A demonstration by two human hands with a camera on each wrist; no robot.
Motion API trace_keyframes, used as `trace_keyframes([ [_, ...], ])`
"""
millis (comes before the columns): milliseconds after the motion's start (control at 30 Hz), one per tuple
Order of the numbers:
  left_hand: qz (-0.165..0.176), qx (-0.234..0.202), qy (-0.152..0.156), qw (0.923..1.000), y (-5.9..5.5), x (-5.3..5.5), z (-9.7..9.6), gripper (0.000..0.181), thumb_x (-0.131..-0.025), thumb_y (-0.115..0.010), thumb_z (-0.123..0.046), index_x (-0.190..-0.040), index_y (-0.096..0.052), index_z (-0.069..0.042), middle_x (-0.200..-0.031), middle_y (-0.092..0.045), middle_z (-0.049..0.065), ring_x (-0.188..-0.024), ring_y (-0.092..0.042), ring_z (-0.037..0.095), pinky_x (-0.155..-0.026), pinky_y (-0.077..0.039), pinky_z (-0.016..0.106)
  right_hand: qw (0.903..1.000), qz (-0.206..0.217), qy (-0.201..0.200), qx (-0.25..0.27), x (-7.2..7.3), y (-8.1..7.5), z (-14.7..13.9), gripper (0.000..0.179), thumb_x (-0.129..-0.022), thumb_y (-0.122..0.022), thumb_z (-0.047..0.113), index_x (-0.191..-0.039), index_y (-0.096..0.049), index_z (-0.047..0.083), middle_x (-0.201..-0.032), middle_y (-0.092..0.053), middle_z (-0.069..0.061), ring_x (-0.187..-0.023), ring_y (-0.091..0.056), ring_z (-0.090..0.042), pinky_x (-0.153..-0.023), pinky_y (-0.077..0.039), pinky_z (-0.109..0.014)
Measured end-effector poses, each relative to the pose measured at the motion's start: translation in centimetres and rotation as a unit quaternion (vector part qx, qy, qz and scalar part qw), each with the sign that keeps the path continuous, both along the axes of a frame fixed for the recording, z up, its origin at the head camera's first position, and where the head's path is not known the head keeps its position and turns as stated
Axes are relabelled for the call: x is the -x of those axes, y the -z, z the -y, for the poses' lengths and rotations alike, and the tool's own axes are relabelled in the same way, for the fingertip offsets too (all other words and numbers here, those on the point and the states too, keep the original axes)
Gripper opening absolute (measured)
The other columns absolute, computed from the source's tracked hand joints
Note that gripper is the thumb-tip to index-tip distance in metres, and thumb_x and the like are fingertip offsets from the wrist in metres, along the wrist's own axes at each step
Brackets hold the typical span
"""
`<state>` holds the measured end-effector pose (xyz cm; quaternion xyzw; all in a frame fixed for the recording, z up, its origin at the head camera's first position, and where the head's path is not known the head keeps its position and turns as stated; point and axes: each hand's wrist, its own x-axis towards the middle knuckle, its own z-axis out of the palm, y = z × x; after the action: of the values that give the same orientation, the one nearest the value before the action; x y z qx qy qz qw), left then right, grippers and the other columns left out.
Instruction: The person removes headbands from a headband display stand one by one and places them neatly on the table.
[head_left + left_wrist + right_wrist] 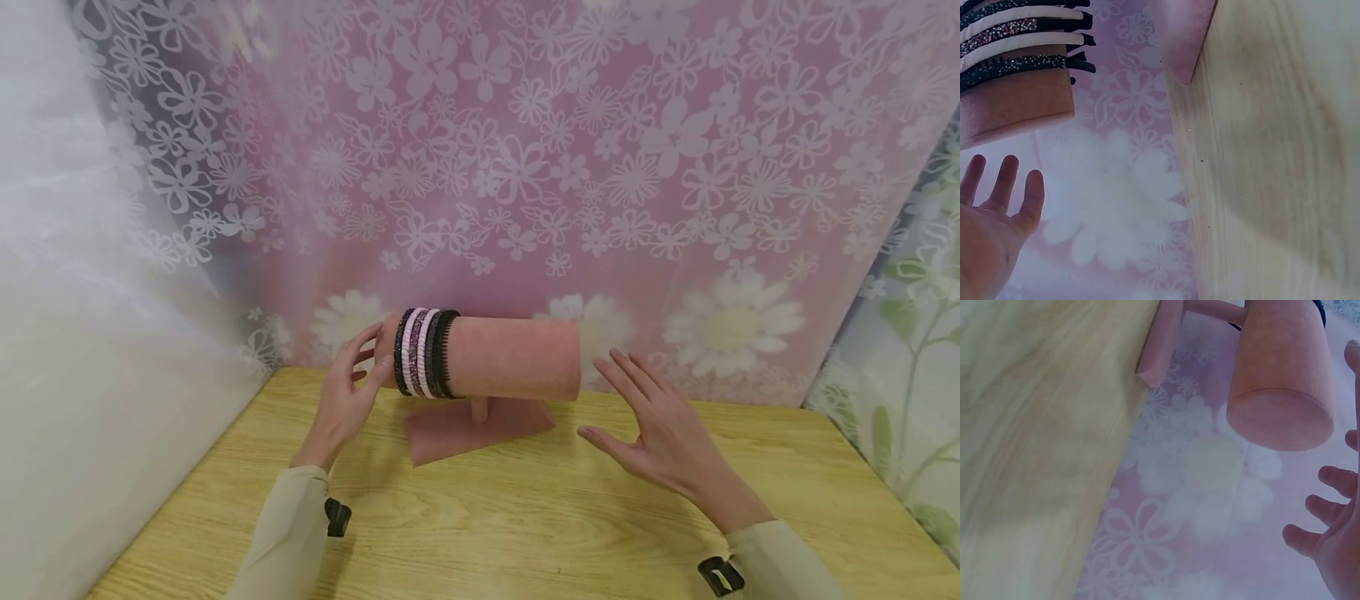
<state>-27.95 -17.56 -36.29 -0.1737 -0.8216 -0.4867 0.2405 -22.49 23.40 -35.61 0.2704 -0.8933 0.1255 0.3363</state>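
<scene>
A pink padded roll (517, 354) on a short post stands on its flat pink base (487, 435). Several headbands (422, 353) ring the roll's left part: glittery dark, pale pink and black ones, with a toothed edge on the rightmost. At the roll's left end is my left hand (348, 400), thumb and fingers spread around that end; in the left wrist view, its fingers (1005, 181) are just short of the roll's edge. My right hand (667, 433) hovers off the roll's right end, fingers extended and holding nothing. The right wrist view shows the bare round end face (1280, 420).
The stand sits near the back of a wood-grain table (480, 525). A pink flowered curtain (525, 167) hangs right behind it, with a white sheet (97, 317) on the left and a leafy printed one (915, 392) on the right.
</scene>
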Motion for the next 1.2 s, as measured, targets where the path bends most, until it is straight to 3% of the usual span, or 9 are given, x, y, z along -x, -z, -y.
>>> trace_keyframes([
  [133, 0.001, -0.005, 0.003, 1.0, -1.5, -0.3, -0.7, 0.044, -0.098, -0.05, -0.026, -0.141, -0.044, -0.024, -0.143, -0.044, 0.005, -0.122, -0.05, 0.031, -0.094, -0.043, 0.051, 0.9996, -0.022, -0.017, -0.003, 0.7, -0.7, 0.8, 0.089, -0.072, -0.073, 0.054, -0.146, -0.038, 0.02, -0.151, -0.037, -0.006, -0.139, -0.034, -0.032, -0.103, -0.036, -0.056],
  [267, 0.004, -0.001, 0.007, 1.0, -1.9, 0.2, -0.8, 0.04, -0.1, -0.047, -0.025, -0.14, -0.047, -0.024, -0.143, -0.043, 0.005, -0.121, -0.051, 0.03, -0.094, -0.045, 0.049, 0.9989, -0.032, -0.034, -0.01, 1.4, -1.4, 1.6, 0.087, -0.074, -0.07, 0.054, -0.145, -0.039, 0.016, -0.151, -0.036, -0.008, -0.139, -0.032, -0.033, -0.104, -0.034, -0.057],
  [433, -0.003, 0.004, 0.026, 0.9997, -0.4, 2.3, -0.3, 0.04, -0.1, -0.045, -0.029, -0.14, -0.046, -0.029, -0.143, -0.04, 0.003, -0.121, -0.048, 0.027, -0.093, -0.045, 0.049, 0.998, -0.034, -0.047, -0.022, 2.2, -2.3, 2.7, 0.084, -0.076, -0.068, 0.054, -0.145, -0.039, 0.015, -0.149, -0.038, -0.012, -0.14, -0.031, -0.033, -0.106, -0.032, -0.056],
  [533, -0.019, 0.027, 0.014, 0.9994, 0.9, 3.5, 0.0, 0.042, -0.099, -0.045, -0.035, -0.141, -0.042, -0.035, -0.144, -0.039, 0.0, -0.123, -0.045, 0.024, -0.093, -0.045, 0.049, 0.9975, -0.04, -0.05, -0.03, 2.6, -2.8, 3.3, 0.083, -0.076, -0.068, 0.053, -0.145, -0.04, 0.015, -0.149, -0.039, -0.012, -0.14, -0.031, -0.033, -0.108, -0.03, -0.055],
  [733, -0.044, 0.071, -0.017, 0.9963, 1.9, 4.2, -0.2, 0.049, -0.097, -0.046, -0.042, -0.144, -0.034, -0.038, -0.145, -0.038, 0.003, -0.125, -0.045, 0.028, -0.096, -0.041, 0.056, 0.9952, -0.056, -0.072, -0.036, 3.7, -3.7, 4.9, 0.08, -0.076, -0.068, 0.054, -0.142, -0.044, 0.016, -0.148, -0.04, -0.01, -0.139, -0.033, -0.033, -0.108, -0.031, -0.054],
  [833, -0.024, 0.039, 0.003, 0.999, 1.5, 3.9, -0.3, 0.048, -0.097, -0.047, -0.04, -0.144, -0.035, -0.038, -0.145, -0.037, 0.002, -0.124, -0.047, 0.028, -0.094, -0.043, 0.052, 0.9934, -0.063, -0.081, -0.051, 4.3, -4.3, 6.0, 0.075, -0.079, -0.063, 0.056, -0.139, -0.047, 0.016, -0.144, -0.045, -0.012, -0.137, -0.036, -0.034, -0.107, -0.032, -0.053],
  [1033, 0.021, -0.026, 0.052, 0.9981, -0.8, 2.6, -0.6, 0.044, -0.101, -0.043, -0.031, -0.144, -0.036, -0.032, -0.148, -0.039, 0.001, -0.124, -0.05, 0.033, -0.098, -0.041, 0.053, 0.992, -0.052, -0.091, -0.071, 5.5, -5.2, 8.3, 0.071, -0.081, -0.058, 0.059, -0.139, -0.047, 0.018, -0.141, -0.048, -0.01, -0.133, -0.04, -0.033, -0.107, -0.033, -0.052],
  [1200, 0.044, -0.025, 0.034, 0.9982, -1.1, 3.4, -0.8, 0.041, -0.101, -0.039, -0.034, -0.142, -0.037, -0.037, -0.145, -0.044, -0.001, -0.123, -0.052, 0.029, -0.102, -0.037, 0.052, 0.9918, -0.04, -0.097, -0.073, 6.2, -5.7, 9.8, 0.072, -0.082, -0.058, 0.06, -0.141, -0.044, 0.021, -0.143, -0.047, -0.007, -0.132, -0.042, -0.031, -0.106, -0.036, -0.051],
])
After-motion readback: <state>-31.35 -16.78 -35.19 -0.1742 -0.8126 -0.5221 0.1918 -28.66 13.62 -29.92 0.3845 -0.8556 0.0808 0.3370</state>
